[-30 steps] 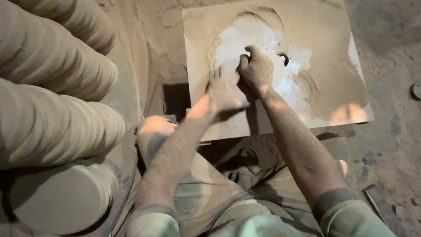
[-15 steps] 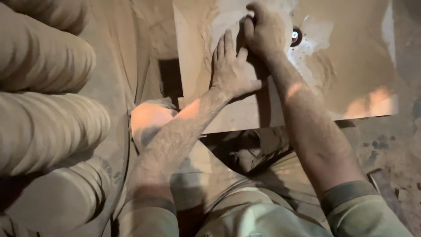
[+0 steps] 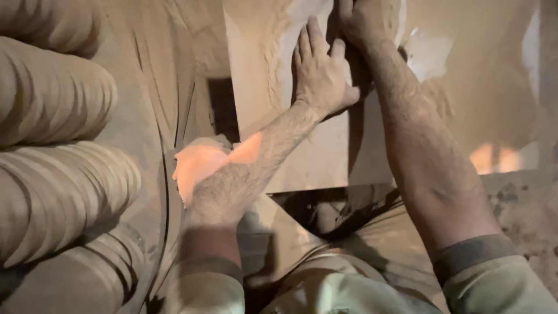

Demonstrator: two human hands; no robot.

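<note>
A: How are the arms posed?

B: Two dusty forearms are stretched away from the pale rolled sleeves (image 3: 494,279) over the flat, dust-coated tan board (image 3: 314,157). The left hand (image 3: 321,72) is laid palm-down on the board, fingers straight and slightly spread. Beyond it, the right hand (image 3: 365,20) is cut by the top edge; its fingers cannot be told.

A: What differs from half a second ago?

B: Left of the board, the stacked tan clay discs (image 3: 58,174) are unchanged; both hands are seen higher, and the dark round piece is lost from view.

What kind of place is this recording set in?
Likely a dusty woodworking or sanding workshop: stacks of round discs at the left, a dust-coated flat board under both hands, and fine powder everywhere.
</note>
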